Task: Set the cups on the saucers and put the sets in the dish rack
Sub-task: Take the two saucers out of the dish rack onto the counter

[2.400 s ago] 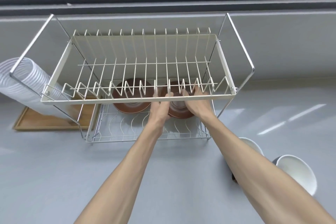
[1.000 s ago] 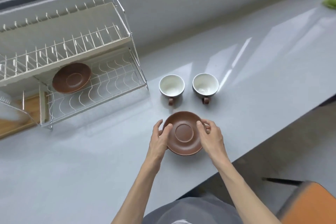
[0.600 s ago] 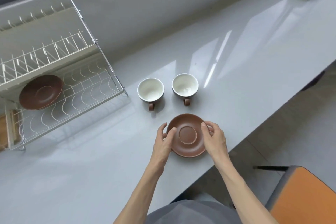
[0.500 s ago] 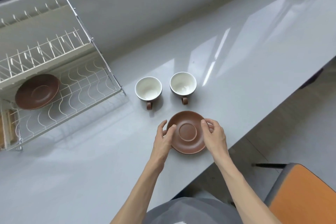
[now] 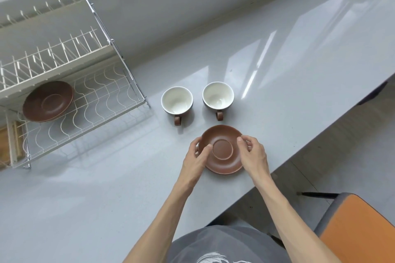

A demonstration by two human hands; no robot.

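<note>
Head view: a brown matte saucer is being pinched at opposite rims by the left hand and right hand, flat on the glossy grey surface. Two white-lined cups are standing just behind, unpaired. A second saucer is lying in the wire dish rack, cupless. Little is judged done.

two cups, two saucers, one dish rack
</note>
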